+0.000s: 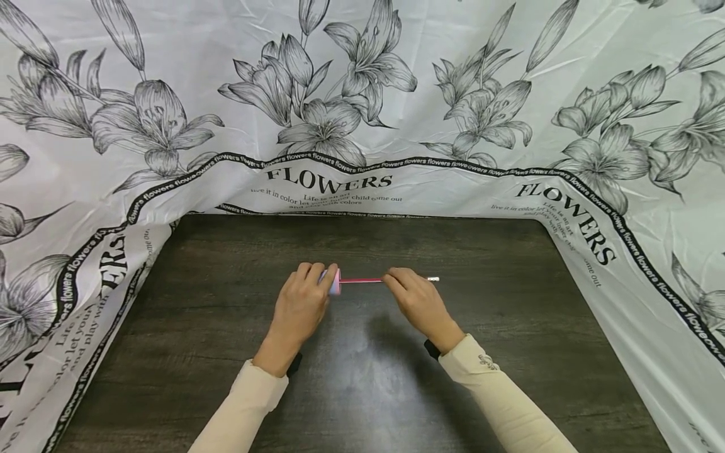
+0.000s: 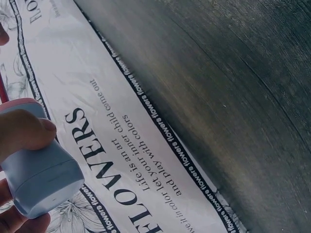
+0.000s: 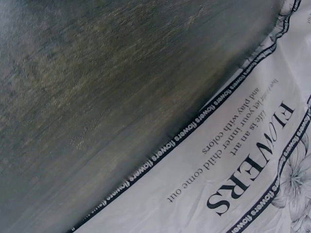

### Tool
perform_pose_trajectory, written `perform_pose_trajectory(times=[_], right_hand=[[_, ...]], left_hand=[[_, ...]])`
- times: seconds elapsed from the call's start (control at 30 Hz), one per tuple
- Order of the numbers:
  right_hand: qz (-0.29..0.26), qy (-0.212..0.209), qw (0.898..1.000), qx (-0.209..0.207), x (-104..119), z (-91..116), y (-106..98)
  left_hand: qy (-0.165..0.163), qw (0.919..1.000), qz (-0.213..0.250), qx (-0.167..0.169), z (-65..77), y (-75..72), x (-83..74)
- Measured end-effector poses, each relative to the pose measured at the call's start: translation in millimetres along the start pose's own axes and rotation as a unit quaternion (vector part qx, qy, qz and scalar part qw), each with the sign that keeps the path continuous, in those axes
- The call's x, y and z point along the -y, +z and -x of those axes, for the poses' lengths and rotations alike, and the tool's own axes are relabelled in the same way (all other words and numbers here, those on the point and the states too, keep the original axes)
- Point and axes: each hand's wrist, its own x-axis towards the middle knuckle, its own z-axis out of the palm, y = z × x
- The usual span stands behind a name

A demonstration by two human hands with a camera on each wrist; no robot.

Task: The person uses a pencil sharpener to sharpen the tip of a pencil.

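Observation:
My left hand [image 1: 301, 299] grips a small pencil sharpener [image 2: 46, 177] with a blue rounded body and a pink end. In the left wrist view the thumb [image 2: 29, 130] lies across its side and the other fingers curl beneath it. A red pencil [image 1: 362, 280] runs level from the sharpener's pink end to my right hand [image 1: 418, 301], which pinches it near its back end. The pencil's pale tip end with the eraser [image 1: 433, 279] sticks out past the right fingers. Its other end is hidden at the sharpener. The right wrist view shows neither the hand nor the pencil.
Both hands are above a dark wood-grain table [image 1: 226, 352]. A white cloth [image 1: 453, 138] printed with grey lilies and FLOWERS lettering hangs behind the table and along its sides. A black band sits on each wrist, below pale sleeves [image 1: 243, 402].

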Motion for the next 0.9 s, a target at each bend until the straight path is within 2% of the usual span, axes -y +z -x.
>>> perform_pose_trajectory(times=[0.2, 0.37, 0.5, 0.67, 0.9], right_hand=[[0.023, -0.03, 0.997, -0.073, -0.8, -1.6, 3.7], [0.036, -0.024, 0.996, -0.081, 1.4, -4.7, 3.6], [0.023, -0.002, 0.998, -0.05, 1.7, -5.1, 1.7], [-0.002, 0.005, 1.0, 0.01, 1.2, -4.4, -3.2], [-0.017, 0.008, 0.995, 0.1, -1.7, -3.5, -8.8]], left_hand=[[0.009, 0.9999, -0.007, -0.004, -1.6, -2.7, 1.1], [0.038, 0.9978, -0.035, -0.042, -5.2, -0.1, 0.9], [0.054, 0.9959, -0.049, -0.054, -4.9, 2.3, -0.5], [0.067, 0.994, -0.065, -0.057, -5.7, 3.1, 0.2], [0.082, 0.9924, -0.073, -0.054, -5.7, 4.9, 0.7]])
